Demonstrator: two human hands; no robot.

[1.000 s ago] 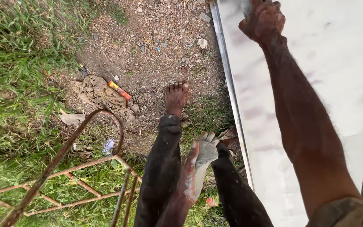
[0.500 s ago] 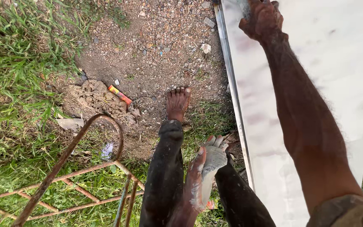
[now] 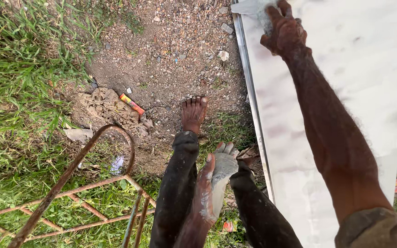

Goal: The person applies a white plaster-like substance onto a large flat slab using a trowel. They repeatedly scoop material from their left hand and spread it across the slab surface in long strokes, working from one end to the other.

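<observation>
one orange wrapper (image 3: pixel 132 104) beside bare foot (image 3: pixel 194 113)

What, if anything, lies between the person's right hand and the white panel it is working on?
Nothing visible separates them: the right hand presses a pale wad directly against the white panel near its top left corner.

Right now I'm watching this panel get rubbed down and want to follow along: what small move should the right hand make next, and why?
Probably a short stroke back down the white panel. The right hand presses a pale pad at the panel's far top corner, with little surface left beyond it. The left hand, coated in pale paste, hangs free.
</observation>
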